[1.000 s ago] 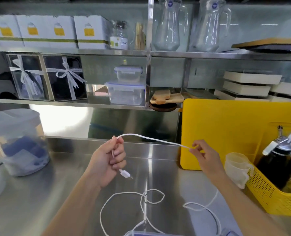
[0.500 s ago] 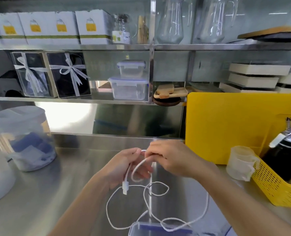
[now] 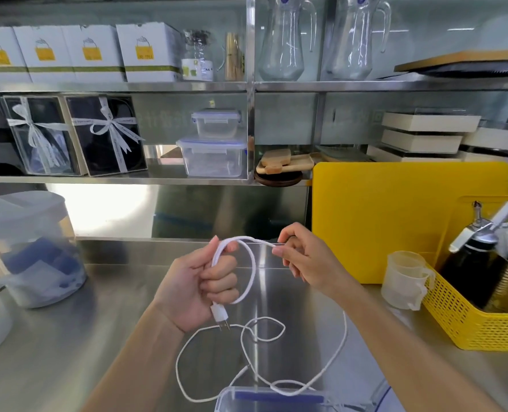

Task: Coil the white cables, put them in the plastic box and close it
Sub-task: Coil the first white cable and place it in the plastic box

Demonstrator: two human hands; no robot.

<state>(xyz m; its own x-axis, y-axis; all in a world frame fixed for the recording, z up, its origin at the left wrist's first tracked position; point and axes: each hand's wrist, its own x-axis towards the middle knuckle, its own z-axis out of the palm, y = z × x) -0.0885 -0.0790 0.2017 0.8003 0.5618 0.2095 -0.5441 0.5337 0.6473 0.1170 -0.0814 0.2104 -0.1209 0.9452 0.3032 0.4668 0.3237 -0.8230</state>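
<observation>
My left hand (image 3: 200,285) is closed around a white cable (image 3: 251,270), with one loop standing out to the right of the fist and the cable's plug (image 3: 219,313) hanging below it. My right hand (image 3: 301,257) pinches the same cable just right of the loop, above the steel counter. The rest of this cable trails down past my right forearm. A thinner white cable (image 3: 187,346) lies in loose curls on the counter below my hands. The clear plastic box (image 3: 272,399) with a blue-edged lid shows at the bottom edge, partly cut off.
A yellow cutting board (image 3: 407,221) leans against the back right. A yellow basket (image 3: 478,322) with bottles and a small plastic measuring cup (image 3: 404,282) stand at the right. A lidded translucent tub (image 3: 29,251) sits at the left. Shelves above hold boxes, containers and glass jugs.
One loop of the white cable has been formed in my left hand. My right hand came in to the left hand, then drew back right along the cable.
</observation>
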